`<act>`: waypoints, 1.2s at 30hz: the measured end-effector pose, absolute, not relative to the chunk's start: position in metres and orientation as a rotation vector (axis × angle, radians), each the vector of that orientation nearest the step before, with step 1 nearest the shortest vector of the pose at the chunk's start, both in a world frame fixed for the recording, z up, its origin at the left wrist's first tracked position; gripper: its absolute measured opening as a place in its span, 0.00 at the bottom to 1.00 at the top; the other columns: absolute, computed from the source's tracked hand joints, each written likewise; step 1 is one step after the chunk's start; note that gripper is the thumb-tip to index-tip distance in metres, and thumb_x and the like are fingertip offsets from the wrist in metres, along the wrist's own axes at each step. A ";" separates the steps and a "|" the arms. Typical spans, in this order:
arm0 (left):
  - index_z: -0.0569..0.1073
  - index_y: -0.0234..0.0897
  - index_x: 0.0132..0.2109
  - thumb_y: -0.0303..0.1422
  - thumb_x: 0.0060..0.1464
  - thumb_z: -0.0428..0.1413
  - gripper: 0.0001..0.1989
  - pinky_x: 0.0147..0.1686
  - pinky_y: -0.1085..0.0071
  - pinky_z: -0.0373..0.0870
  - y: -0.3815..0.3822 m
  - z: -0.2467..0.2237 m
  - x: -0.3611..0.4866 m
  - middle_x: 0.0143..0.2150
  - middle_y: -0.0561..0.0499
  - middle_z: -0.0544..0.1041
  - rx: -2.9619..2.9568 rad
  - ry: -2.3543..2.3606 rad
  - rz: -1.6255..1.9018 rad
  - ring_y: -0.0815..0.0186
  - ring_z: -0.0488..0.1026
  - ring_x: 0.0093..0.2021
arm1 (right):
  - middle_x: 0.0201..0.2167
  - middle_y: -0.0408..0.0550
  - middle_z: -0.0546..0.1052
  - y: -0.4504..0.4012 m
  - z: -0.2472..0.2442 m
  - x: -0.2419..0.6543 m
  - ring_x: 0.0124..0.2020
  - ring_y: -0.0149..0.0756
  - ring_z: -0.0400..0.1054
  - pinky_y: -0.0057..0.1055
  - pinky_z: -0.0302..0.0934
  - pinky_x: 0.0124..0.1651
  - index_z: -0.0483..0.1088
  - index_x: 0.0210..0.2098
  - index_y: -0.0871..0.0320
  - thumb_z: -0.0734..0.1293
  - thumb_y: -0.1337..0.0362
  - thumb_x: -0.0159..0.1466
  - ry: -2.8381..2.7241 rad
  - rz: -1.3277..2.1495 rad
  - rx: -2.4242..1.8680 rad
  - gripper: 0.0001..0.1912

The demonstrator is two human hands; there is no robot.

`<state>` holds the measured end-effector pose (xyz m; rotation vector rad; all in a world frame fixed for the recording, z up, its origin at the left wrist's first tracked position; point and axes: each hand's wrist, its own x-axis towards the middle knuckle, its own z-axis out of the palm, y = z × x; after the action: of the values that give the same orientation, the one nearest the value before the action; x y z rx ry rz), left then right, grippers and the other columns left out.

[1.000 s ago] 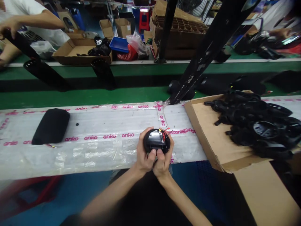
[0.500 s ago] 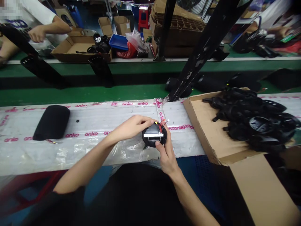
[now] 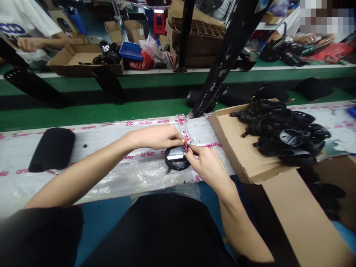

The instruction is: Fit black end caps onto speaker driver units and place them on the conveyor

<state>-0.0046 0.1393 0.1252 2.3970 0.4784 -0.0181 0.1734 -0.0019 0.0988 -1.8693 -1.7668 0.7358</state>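
A round black plastic housing (image 3: 178, 165) with a light strip across it lies on the wrapped bench in front of me. Red and black wires (image 3: 186, 147) with a small white plug rise from its upper right side. My left hand (image 3: 164, 136) reaches over the far edge of the housing, its thumb and fingers pinched by the wires at a small yellow piece. From the right, my right hand (image 3: 207, 161) pinches the red wires between thumb and forefinger, just above the housing's rim.
A black fabric-like case (image 3: 52, 149) lies on the bench at left, with a small dark disc (image 3: 85, 146) nearby. At right, a cardboard tray (image 3: 244, 159) holds several black parts (image 3: 278, 126). A black post (image 3: 219, 66) rises beyond the bench. Co-workers' hands (image 3: 30, 44) appear across the green conveyor (image 3: 150, 109).
My right hand has let go of the housing's side and now pinches the wires. The housing rests lower on the bench, and my left fingers have closed near the wires. The view has shifted right.
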 end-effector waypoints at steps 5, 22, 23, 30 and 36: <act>0.83 0.37 0.34 0.30 0.66 0.55 0.14 0.26 0.70 0.54 0.143 0.127 0.004 0.21 0.54 0.74 2.552 0.358 -0.118 0.70 0.60 0.20 | 0.22 0.41 0.74 -0.001 0.104 0.173 0.23 0.31 0.55 0.32 0.47 0.32 0.78 0.34 0.56 0.61 0.63 0.74 -1.803 0.831 -1.830 0.17; 0.80 0.36 0.34 0.24 0.63 0.57 0.11 0.26 0.70 0.58 0.140 0.138 0.021 0.26 0.51 0.79 2.845 0.102 -0.131 0.67 0.70 0.24 | 0.34 0.53 0.84 -0.006 0.101 0.171 0.31 0.39 0.76 0.34 0.53 0.33 0.77 0.44 0.59 0.56 0.62 0.79 -2.062 0.660 -1.977 0.18; 0.80 0.36 0.34 0.24 0.65 0.56 0.12 0.27 0.70 0.60 0.138 0.136 0.018 0.27 0.50 0.80 2.845 0.086 -0.104 0.67 0.72 0.25 | 0.34 0.52 0.84 -0.008 0.103 0.173 0.31 0.39 0.77 0.33 0.55 0.34 0.77 0.44 0.58 0.56 0.61 0.79 -2.029 0.710 -1.964 0.19; 0.78 0.40 0.52 0.34 0.74 0.52 0.10 0.43 0.70 0.77 0.126 0.129 -0.043 0.49 0.46 0.85 2.669 0.300 0.342 0.62 0.82 0.44 | 0.47 0.48 0.87 -0.033 0.095 0.268 0.48 0.43 0.81 0.34 0.70 0.50 0.81 0.51 0.52 0.61 0.47 0.77 -1.590 0.847 -1.857 0.22; 0.79 0.43 0.54 0.32 0.72 0.56 0.09 0.43 0.71 0.77 0.113 0.118 -0.072 0.51 0.46 0.83 2.642 0.142 0.300 0.62 0.82 0.45 | 0.47 0.56 0.84 -0.047 0.056 0.404 0.49 0.50 0.79 0.40 0.68 0.52 0.78 0.49 0.57 0.70 0.55 0.68 -1.021 0.119 -2.682 0.15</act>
<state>-0.0724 0.1132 0.1177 2.6419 0.1424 0.3004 0.4040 -0.0470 0.0557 -2.6824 -1.0210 0.1190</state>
